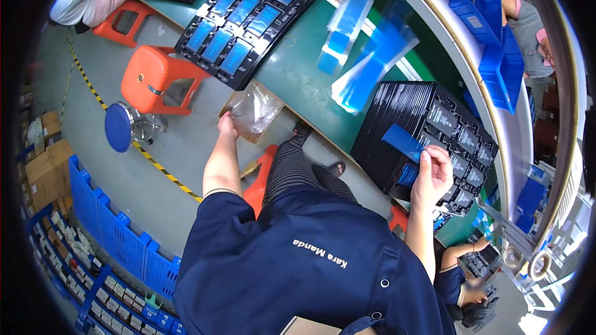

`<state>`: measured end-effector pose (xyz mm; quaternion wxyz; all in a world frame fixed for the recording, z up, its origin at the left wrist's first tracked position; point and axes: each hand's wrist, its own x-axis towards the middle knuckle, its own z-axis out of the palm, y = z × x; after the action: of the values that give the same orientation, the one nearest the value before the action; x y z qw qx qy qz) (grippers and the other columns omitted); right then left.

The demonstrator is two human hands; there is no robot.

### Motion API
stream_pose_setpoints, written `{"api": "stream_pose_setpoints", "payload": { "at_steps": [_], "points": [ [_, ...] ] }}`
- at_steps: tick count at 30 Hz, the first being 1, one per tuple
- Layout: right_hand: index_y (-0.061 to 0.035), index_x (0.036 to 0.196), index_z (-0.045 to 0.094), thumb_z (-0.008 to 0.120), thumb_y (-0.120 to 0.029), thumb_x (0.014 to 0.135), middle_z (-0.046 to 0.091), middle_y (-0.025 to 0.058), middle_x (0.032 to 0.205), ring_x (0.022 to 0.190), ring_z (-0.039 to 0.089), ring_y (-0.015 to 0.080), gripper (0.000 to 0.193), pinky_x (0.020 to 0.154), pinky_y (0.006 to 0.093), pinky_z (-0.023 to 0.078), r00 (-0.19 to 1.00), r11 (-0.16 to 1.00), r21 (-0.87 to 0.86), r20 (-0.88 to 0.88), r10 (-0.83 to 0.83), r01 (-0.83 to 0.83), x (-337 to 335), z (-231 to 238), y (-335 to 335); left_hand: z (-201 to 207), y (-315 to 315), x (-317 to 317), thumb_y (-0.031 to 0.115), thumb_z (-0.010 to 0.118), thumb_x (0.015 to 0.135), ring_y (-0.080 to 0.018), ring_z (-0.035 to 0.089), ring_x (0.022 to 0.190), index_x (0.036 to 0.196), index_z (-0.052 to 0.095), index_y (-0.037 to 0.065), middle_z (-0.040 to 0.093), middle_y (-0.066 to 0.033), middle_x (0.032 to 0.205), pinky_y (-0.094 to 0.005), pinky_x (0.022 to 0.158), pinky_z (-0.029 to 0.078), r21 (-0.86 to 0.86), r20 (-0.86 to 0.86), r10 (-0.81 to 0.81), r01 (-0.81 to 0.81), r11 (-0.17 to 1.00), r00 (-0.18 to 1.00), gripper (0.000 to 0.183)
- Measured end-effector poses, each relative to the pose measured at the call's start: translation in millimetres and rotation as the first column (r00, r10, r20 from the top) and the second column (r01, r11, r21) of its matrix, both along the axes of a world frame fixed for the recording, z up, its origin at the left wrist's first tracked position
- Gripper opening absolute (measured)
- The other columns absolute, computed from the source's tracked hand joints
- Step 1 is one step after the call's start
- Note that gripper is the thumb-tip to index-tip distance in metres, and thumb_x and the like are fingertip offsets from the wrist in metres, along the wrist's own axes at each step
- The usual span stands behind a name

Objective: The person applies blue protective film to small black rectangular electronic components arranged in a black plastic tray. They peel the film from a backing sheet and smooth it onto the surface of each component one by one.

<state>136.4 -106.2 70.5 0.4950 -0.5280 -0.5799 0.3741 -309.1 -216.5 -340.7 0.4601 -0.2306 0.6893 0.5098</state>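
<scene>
My right hand [434, 174] pinches a small blue film sheet [402, 141] between thumb and fingertips. The sheet hangs over a tall stack of black trays [397, 111], whose top tray carries grey-labelled black units [442, 119]. One unit near that hand has a blue cover [408, 175]. Lower down and to the left, my left hand [228, 125] is at the edge of a cardboard box [251, 136] with crumpled clear plastic [256, 108] inside. Its fingers are drawn together; whatever they hold is too small to make out.
Another black tray of blue-covered units [242, 9] lies on the green table [298, 62]. Blue and clear film strips [372, 68] are fanned beyond. Orange stools [155, 77] and a round blue stool [119, 127] stand at left. Blue bins [478, 3] line the shelf; other people sit nearby.
</scene>
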Motion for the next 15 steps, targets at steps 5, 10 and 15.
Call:
{"api": "stream_pose_setpoints", "payload": {
  "at_steps": [5,10,15],
  "points": [
    [0.0009,0.098,0.062,0.062,0.008,0.086,0.059,0.0102,0.106,0.092,0.058,0.0126,0.014,0.082,0.0244,0.047,0.993,0.995,0.066,-0.099,-0.07,0.077,8,-3,-6,33,-16,15,0.009,0.046,0.09,-0.0152,0.058,0.093,0.12,0.055,0.015,0.058,-0.0031,0.101,-0.0358,0.078,0.048,-0.023,-0.03,-0.061,0.061,0.998,0.998,0.031],
    [0.0007,0.098,0.063,0.063,0.006,0.087,0.063,0.009,0.101,0.093,0.059,0.0136,0.012,0.084,0.0257,0.048,0.983,0.961,0.208,-0.042,-0.178,0.183,75,9,-9,52,-83,56,0.015,0.044,0.09,-0.0145,0.059,0.081,0.109,0.058,0.016,0.061,-0.001,0.089,-0.0347,0.065,0.043,-0.121,-0.064,-0.317,0.308,0.944,0.946,0.024],
    [0.0019,0.107,0.063,0.064,-0.002,0.09,0.066,0.0059,0.102,0.091,0.06,0.0098,0.017,0.085,0.0221,0.046,0.959,0.929,0.24,-0.045,-0.279,0.281,181,7,-3,79,-177,156,0.02,0.044,0.091,-0.0164,0.059,0.086,0.101,0.06,0.017,0.062,-0.0011,0.091,-0.0368,0.072,0.041,-0.27,0.071,-0.74,0.727,0.631,0.669,0.018]
  ]
}}
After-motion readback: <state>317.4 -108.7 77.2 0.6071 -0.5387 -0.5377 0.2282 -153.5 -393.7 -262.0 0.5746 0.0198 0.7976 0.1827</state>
